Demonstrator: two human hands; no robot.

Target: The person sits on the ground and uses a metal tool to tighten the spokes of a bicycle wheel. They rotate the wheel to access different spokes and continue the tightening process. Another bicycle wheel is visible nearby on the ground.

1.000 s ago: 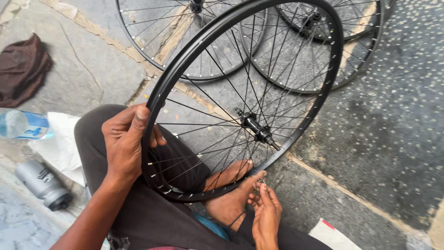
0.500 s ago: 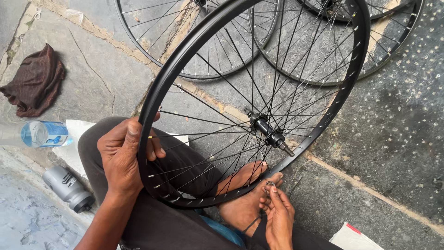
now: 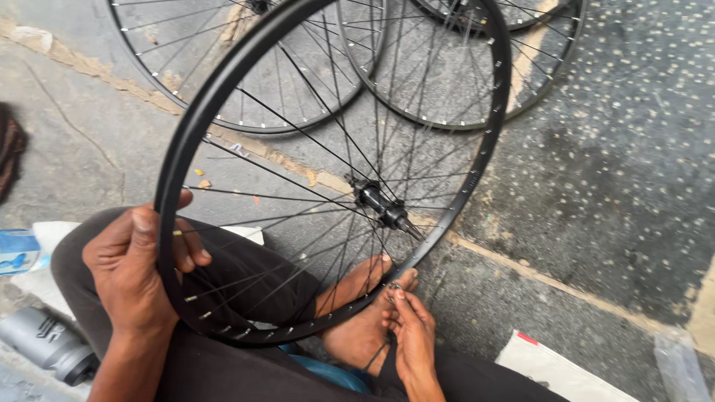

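A black bicycle wheel rim (image 3: 195, 130) with thin spokes and a dark hub (image 3: 380, 206) stands tilted over my lap. My left hand (image 3: 138, 268) grips the rim at its left side, thumb over the outer edge. At the rim's lower right edge my right hand (image 3: 408, 335) pinches a small metal piece (image 3: 392, 286), just above my bare foot (image 3: 357, 313). My legs in dark trousers lie under the wheel.
Two more spoked wheels (image 3: 298, 89) (image 3: 477, 67) lie flat on the stone ground beyond. A plastic bottle (image 3: 18, 251) and a grey canister (image 3: 48, 346) are at the left, a brown cloth (image 3: 9, 156) at the far left, white paper (image 3: 558, 368) at the lower right.
The view has swung right, so the cloth and bottle slid toward the left edge. My left hand keeps its grip on the rim; my right hand stays at the rim's lower edge.
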